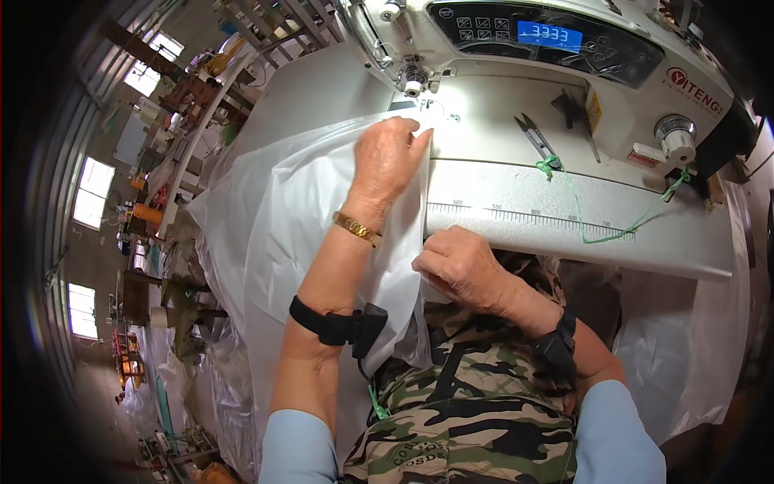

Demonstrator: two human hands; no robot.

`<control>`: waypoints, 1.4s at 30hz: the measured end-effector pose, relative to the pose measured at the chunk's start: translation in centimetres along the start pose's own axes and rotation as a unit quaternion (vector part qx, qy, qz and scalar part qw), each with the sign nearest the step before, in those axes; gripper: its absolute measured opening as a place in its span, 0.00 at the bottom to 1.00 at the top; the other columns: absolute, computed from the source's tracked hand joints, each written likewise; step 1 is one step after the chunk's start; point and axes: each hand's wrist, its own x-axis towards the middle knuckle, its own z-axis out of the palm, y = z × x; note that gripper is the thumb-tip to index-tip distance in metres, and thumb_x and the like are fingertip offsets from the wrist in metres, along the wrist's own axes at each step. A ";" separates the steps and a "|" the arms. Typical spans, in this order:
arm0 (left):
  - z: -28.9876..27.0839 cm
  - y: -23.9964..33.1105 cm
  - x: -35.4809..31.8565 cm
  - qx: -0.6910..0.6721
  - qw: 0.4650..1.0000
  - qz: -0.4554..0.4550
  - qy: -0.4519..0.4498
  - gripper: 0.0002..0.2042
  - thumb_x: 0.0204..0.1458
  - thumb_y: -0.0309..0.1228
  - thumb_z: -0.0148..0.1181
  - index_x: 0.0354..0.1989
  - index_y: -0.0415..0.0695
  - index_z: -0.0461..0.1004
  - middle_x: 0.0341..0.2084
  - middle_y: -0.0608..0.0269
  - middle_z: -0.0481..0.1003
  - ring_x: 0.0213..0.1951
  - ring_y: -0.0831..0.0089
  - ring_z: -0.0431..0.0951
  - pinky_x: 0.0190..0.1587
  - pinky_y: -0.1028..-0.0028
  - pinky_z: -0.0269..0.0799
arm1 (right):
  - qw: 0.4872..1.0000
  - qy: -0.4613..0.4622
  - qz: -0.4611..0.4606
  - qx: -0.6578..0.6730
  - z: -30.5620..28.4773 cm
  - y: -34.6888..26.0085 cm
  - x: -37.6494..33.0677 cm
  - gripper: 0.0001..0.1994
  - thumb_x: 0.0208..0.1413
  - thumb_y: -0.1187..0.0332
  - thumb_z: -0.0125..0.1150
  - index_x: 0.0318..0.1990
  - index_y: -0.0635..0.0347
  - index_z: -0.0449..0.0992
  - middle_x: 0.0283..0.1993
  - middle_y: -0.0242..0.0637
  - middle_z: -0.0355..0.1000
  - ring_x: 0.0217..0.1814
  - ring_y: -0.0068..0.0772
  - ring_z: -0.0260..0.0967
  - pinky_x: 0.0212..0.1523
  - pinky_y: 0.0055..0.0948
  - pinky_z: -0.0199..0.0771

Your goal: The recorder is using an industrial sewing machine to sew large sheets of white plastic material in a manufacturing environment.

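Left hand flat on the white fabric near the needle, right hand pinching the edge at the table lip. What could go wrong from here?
1. The left hand presses the white fabric with fingertips close to the needle area; they could likely stray under it.
2. The right hand grips the edge far back; the seam may wander or pucker.
3. The thread snips with green cord lie beside the feed path and might snag.
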 end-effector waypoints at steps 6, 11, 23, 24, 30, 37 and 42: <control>2.8 0.4 -0.2 0.080 0.996 0.042 0.017 0.14 0.52 0.34 0.63 0.25 0.33 0.75 0.24 0.45 0.77 0.30 0.47 0.79 0.36 0.55 0.75 | 1.000 -0.003 0.001 0.008 0.2 -0.1 0.2 0.07 0.49 0.71 0.62 0.27 0.59 0.68 0.25 0.37 0.63 0.28 0.41 0.67 0.31 0.38 0.67; 3.2 -0.2 0.8 0.131 0.988 0.059 -0.051 0.07 0.48 0.27 0.59 0.25 0.35 0.75 0.25 0.44 0.78 0.30 0.47 0.80 0.36 0.55 0.76 | 1.000 -0.001 0.010 0.028 0.3 -0.1 0.3 0.06 0.50 0.71 0.62 0.28 0.59 0.69 0.26 0.38 0.64 0.30 0.42 0.67 0.33 0.39 0.66; 3.7 -0.2 1.9 0.115 0.992 0.022 -0.041 0.05 0.47 0.21 0.55 0.29 0.34 0.77 0.26 0.40 0.79 0.33 0.46 0.82 0.38 0.55 0.77 | 0.998 -0.014 0.024 0.058 -0.3 -0.4 0.9 0.07 0.46 0.73 0.65 0.31 0.59 0.72 0.29 0.39 0.67 0.34 0.44 0.69 0.40 0.40 0.67; 3.8 -0.3 1.9 0.091 0.995 0.005 -0.029 0.05 0.48 0.22 0.55 0.30 0.34 0.77 0.26 0.40 0.78 0.33 0.45 0.81 0.38 0.53 0.77 | 0.998 -0.015 0.024 0.058 -0.3 -0.3 0.9 0.07 0.46 0.73 0.65 0.31 0.59 0.72 0.29 0.39 0.67 0.34 0.44 0.69 0.40 0.40 0.67; 3.4 -0.8 1.9 0.024 0.997 -0.035 -0.059 0.06 0.52 0.22 0.54 0.32 0.33 0.77 0.30 0.38 0.78 0.38 0.43 0.80 0.44 0.53 0.76 | 0.997 -0.007 0.012 0.073 -0.6 -0.5 1.8 0.06 0.47 0.74 0.64 0.32 0.59 0.73 0.30 0.39 0.68 0.36 0.44 0.69 0.43 0.39 0.68; 2.8 -0.9 1.5 -0.072 0.992 -0.088 -0.059 0.07 0.52 0.23 0.54 0.32 0.32 0.76 0.31 0.36 0.77 0.39 0.42 0.78 0.46 0.53 0.72 | 0.998 -0.015 0.003 0.067 -1.1 -0.9 2.5 0.06 0.47 0.76 0.65 0.31 0.61 0.73 0.28 0.39 0.66 0.34 0.44 0.67 0.42 0.38 0.68; 3.5 -1.7 1.4 -0.086 0.994 -0.062 -0.031 0.13 0.51 0.25 0.54 0.41 0.29 0.77 0.26 0.35 0.75 0.32 0.43 0.77 0.40 0.56 0.72 | 0.998 -0.025 -0.011 0.064 -1.0 -0.9 3.1 0.06 0.48 0.75 0.65 0.29 0.61 0.71 0.28 0.39 0.66 0.33 0.44 0.67 0.42 0.39 0.68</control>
